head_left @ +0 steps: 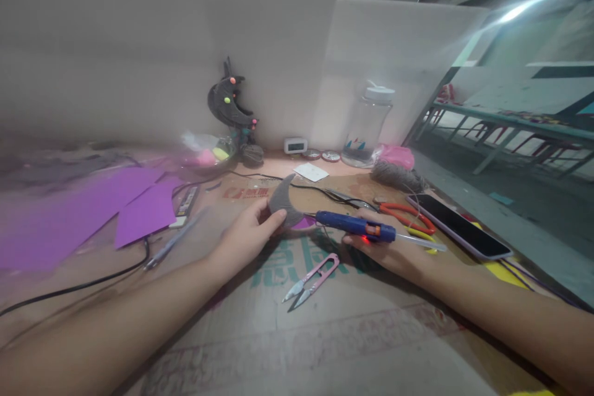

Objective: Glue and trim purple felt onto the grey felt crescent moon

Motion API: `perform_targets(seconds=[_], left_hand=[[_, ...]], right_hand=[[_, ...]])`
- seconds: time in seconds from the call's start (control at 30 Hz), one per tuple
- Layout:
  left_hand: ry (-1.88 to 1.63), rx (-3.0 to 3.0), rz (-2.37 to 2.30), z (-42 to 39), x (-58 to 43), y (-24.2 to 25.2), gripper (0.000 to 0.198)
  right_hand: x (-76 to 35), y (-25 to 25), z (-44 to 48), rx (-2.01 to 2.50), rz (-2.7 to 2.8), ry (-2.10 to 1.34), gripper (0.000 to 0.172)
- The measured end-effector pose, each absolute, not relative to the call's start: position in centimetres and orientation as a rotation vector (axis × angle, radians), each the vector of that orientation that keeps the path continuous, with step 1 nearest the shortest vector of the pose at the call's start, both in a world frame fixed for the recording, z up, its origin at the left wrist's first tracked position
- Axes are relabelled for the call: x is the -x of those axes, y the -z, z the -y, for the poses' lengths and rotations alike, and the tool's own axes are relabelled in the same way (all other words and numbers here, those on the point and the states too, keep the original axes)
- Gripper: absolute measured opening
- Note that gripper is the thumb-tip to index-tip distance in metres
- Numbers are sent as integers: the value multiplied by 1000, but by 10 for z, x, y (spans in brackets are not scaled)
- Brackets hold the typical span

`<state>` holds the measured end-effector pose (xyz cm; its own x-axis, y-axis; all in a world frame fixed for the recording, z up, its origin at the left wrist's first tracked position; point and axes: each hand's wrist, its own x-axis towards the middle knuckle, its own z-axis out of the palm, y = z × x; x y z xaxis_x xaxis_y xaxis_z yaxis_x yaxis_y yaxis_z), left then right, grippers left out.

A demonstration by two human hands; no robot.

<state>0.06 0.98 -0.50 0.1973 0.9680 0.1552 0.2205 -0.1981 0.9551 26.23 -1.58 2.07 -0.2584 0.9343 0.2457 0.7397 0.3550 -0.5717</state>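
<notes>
My left hand (253, 229) pinches a grey crescent-moon piece (284, 201) between thumb and fingers, its pointed tip upward. A bit of purple sheet (304, 222) shows at the crescent's lower right edge. My right hand (371, 244) is closed around a blue hot glue gun (348, 223), with a clear glue stick (422, 240) sticking out of its back and a red light glowing. The gun's nozzle points left and meets or nearly meets the crescent; I cannot tell which. Below and between my hands lie pink thread snips (320, 271), blades apart.
Purple sheets (143, 210), a pen (171, 244) and a black cable (93, 283) lie left. Behind stand a decorated dark crescent (227, 102), a small clock (296, 146) and a clear bottle (366, 127). Orange-handled pliers (411, 213), grey yarn (396, 176) and a phone (457, 226) are right.
</notes>
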Motion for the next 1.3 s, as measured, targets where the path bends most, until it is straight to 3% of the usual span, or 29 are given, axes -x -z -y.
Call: perform_targets(seconds=[0.6,0.87,1.07,1.3], left_hand=[[-1077,-1576,-1150,-6,-2,0,23],[-1152,-1581,-1086,-9,-4,2,25],[-1134,-1564,-1073,-13,-4,7,23],[-1086,-1603,-1122,-14,-2,8,25]], right_hand=[[-268,-20,8,1326,1863,-422,24],[-272,-43,3,1229,1722,-448,35],[-277,-62,-48,1593,1830,-220,35],[-277,-49,-147,1710,1918,-252,26]])
